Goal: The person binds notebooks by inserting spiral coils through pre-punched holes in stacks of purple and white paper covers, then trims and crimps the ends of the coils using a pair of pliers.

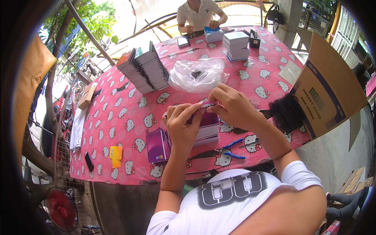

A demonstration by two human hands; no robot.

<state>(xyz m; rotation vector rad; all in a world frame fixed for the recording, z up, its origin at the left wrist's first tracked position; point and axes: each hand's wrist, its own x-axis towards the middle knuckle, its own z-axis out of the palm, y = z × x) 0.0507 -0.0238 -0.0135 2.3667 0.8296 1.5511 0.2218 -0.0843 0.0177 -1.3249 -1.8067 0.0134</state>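
White shirt [235, 199] with grey print fills the bottom of the head view, and both bare forearms rise from it over a table [117, 117] covered in pink cartoon-cat cloth. Left hand [182, 123] and right hand [231, 105] meet above the table's near edge, fingers pressed together and pinching a small purple notebook [206, 105] by its top edge between the fingertips; the notebook is held up off the cloth. Directly under it sits a low stack of purple notebooks [207, 131], with one more [156, 145] lying flat just to the left. Blue-handled pliers [232, 149] lie near the right forearm. A black bundle of spiral bindings [288, 113] rests at the table's right edge, beside a tilted cardboard box [329, 90]. Further back lie a crumpled clear plastic bag [197, 74], a fanned row of notebooks [145, 70] and a square pile [237, 45]. Across the table a second person [199, 13] handles another pile [213, 34]. Yellow notes [115, 154] lie at the left
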